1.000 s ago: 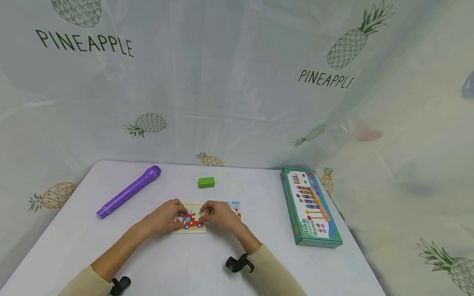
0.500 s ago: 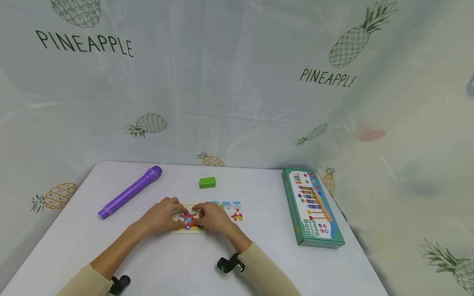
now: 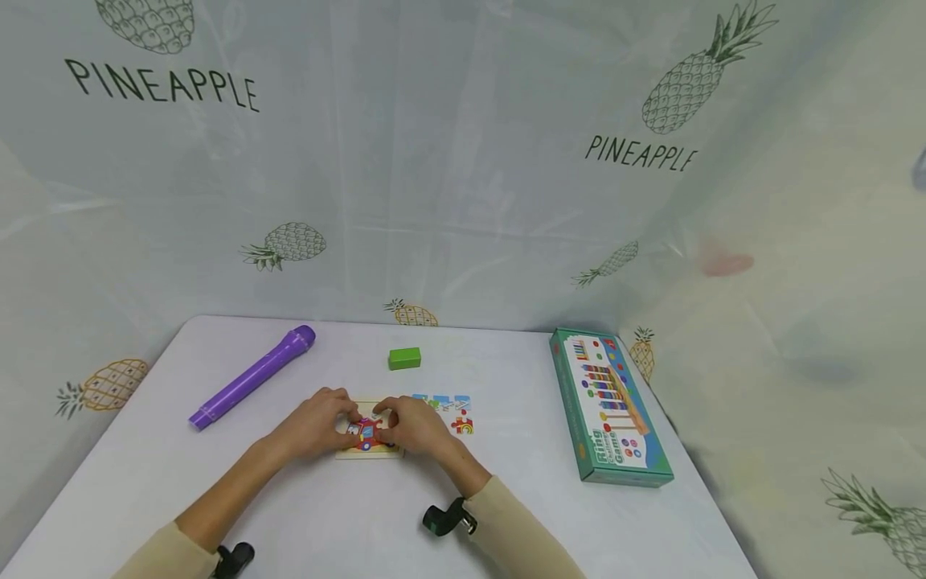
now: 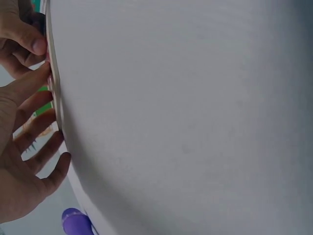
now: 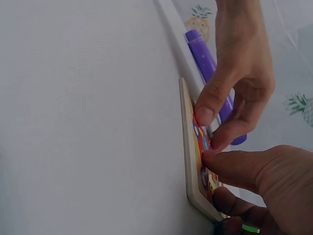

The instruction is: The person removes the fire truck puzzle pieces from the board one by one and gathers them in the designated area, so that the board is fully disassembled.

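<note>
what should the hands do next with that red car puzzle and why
Probably press the red car down into the puzzle board: the left hand and right hand both touch it, and whether it sits flush is hard to see. The colourful pieces beside the right hand could wait.

The table is plain white; slanting from its back edge towards its left edge, the microphone-shaped stick is purple; near the back edge, the block is bright green; by the right edge, the box has green sides and a white and blue top with multicoloured printing; well in from the edges, the puzzle board is pale cream, bearing a red vehicle picture with blue patches; the loose pieces are blue, white and red.
</note>
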`<state>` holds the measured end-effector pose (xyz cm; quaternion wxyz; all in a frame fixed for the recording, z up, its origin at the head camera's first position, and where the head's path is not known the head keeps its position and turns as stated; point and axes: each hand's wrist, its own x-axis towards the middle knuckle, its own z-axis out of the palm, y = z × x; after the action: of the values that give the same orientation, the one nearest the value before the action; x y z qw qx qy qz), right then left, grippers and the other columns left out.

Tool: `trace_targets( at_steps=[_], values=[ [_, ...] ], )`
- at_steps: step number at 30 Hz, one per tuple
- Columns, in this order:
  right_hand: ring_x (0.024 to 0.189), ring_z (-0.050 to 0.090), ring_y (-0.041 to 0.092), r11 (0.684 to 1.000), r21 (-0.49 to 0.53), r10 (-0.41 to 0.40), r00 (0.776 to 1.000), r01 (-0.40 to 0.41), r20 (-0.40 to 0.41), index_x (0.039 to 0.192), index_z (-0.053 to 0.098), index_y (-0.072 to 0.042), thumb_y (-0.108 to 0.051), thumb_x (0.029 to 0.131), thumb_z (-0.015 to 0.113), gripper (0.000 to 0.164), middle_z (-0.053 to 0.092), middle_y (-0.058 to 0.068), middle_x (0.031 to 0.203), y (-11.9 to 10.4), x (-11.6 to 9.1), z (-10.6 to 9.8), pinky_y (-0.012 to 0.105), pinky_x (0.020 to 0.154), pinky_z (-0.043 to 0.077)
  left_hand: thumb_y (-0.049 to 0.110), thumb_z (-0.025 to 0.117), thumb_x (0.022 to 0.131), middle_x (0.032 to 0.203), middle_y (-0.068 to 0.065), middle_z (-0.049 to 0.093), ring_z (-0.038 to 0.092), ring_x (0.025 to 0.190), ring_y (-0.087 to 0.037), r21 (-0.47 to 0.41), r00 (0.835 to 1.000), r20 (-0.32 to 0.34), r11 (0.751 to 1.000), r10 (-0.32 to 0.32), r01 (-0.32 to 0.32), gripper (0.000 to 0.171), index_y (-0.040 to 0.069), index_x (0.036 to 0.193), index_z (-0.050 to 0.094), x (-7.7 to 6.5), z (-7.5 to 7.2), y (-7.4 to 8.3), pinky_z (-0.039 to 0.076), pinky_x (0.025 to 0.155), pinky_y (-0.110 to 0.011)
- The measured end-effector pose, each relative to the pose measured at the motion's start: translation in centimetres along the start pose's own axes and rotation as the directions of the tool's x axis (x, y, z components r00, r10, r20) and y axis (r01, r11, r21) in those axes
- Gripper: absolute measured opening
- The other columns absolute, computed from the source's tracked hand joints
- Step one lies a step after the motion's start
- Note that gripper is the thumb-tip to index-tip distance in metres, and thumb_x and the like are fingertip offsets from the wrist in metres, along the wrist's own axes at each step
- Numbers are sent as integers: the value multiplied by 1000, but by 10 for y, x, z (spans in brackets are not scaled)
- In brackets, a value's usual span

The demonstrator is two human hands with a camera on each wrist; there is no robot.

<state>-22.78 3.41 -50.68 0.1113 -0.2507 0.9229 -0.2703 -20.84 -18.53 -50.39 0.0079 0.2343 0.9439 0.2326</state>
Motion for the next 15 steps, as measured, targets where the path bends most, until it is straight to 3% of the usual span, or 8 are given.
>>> trace_targets(
  at_steps=[15],
  values=[
    [60,49,5,1000,11,-1,1000,1,0,122,67,-20,-29,89,78,36,56,-10,74,0,-1,0,21,53,38,29,88,74,89,7,59,56,94,-23,29,1000,17,1000,5,-6,21,20,88,75,3,-4,4,50,76,-41]
  ],
)
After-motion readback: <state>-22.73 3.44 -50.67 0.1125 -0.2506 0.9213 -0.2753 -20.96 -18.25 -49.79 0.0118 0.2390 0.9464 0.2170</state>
